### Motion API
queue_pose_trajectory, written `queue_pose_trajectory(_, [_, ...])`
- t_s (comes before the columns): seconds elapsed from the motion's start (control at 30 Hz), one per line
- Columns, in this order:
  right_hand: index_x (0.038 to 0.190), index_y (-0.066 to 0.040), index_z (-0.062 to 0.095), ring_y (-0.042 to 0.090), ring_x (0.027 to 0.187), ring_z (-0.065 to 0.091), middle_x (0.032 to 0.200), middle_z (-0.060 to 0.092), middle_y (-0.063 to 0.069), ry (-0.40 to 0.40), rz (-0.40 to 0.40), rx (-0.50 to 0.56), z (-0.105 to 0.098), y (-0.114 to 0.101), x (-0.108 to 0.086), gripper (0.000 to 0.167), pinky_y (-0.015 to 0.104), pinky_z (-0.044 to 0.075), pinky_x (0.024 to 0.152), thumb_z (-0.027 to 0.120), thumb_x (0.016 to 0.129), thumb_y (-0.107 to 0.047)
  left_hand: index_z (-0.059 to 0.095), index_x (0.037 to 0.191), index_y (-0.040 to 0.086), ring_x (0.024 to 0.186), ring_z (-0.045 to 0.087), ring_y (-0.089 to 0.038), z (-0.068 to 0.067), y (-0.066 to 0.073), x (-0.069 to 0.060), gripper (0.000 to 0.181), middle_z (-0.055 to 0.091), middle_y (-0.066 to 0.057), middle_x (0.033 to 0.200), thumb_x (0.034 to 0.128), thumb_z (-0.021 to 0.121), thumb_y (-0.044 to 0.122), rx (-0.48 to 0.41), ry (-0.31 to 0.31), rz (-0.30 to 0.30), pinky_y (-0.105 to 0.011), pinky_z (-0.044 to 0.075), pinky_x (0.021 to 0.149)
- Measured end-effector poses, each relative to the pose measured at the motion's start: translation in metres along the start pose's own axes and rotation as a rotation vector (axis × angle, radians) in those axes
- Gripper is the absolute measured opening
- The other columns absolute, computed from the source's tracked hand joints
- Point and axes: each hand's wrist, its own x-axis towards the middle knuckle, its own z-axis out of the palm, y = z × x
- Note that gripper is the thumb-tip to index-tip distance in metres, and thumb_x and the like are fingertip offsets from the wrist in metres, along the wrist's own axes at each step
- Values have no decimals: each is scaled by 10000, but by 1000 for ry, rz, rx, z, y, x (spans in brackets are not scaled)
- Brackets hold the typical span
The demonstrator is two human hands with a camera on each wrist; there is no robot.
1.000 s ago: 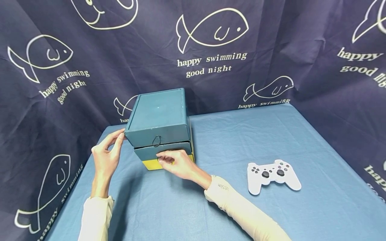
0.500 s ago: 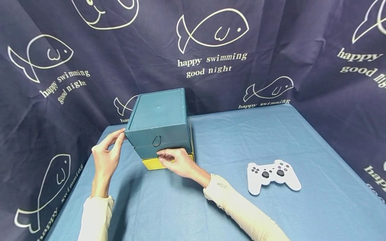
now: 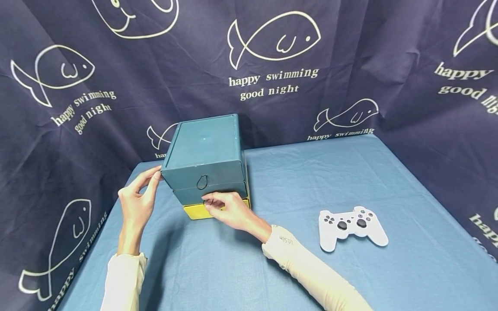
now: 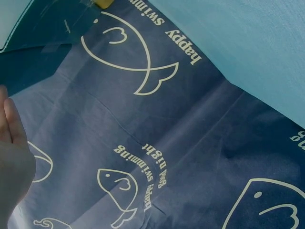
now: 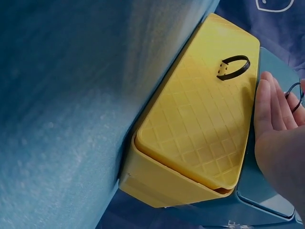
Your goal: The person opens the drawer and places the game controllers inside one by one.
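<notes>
A stacked drawer unit (image 3: 204,142) stands at the back left of the table, teal above and yellow below. At its front left corner my left hand (image 3: 137,203) holds the edge between thumb and fingers; in the left wrist view only part of that hand (image 4: 12,162) shows. My right hand (image 3: 231,209) pinches the black loop pull (image 5: 294,98) of the teal middle drawer (image 3: 188,196). That drawer front sits nearly flush with the top drawer (image 3: 223,172), whose own loop hangs free. Below is the yellow drawer (image 5: 195,114) with another black loop (image 5: 236,67).
A white game controller (image 3: 352,226) lies on the blue tablecloth (image 3: 288,177) to the right of the drawers. Dark blue fabric (image 3: 280,116) printed with fish surrounds the table at the back and sides.
The dark gap above the middle drawer's front has closed, with that front now flush under the top one. My right hand moved only slightly; my left hand stayed put.
</notes>
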Motion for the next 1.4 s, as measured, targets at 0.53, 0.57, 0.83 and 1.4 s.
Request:
queue_pose_trajectory(0.53, [1245,-19,731,92,847,701,1029,763,141,-19,46,67,-13,-5,-19,281,255,558,794,663,974,-51,786,1141,15,867,655,136,0,-1,1,201,765,-185,888,957,711,-15,1,4,5,-121,442,820])
queue_pose_trajectory(0.57, [1240,-12,731,112,847,708,1028,763,149,-16,46,74,-15,-5,-21,277,257,560,791,664,974,-45,789,1138,19,863,655,136,1,-1,1,202,765,-183,886,953,714,-15,1,7,4,-121,442,818])
queue_pose_trajectory(0.83, [1203,23,732,221,833,733,1014,764,168,-13,79,111,-27,-2,-30,243,282,572,775,676,978,-51,781,1156,14,871,659,129,-1,-1,1,191,767,-172,894,988,696,47,7,-15,8,-139,458,832])
queue_pose_trajectory(1.4, [1279,0,698,89,930,685,1095,751,111,-295,215,-3,-29,6,-25,317,243,528,828,678,968,-58,778,1158,6,873,661,124,-1,-3,1,195,767,-175,901,981,698,20,2,-16,12,-132,463,858])
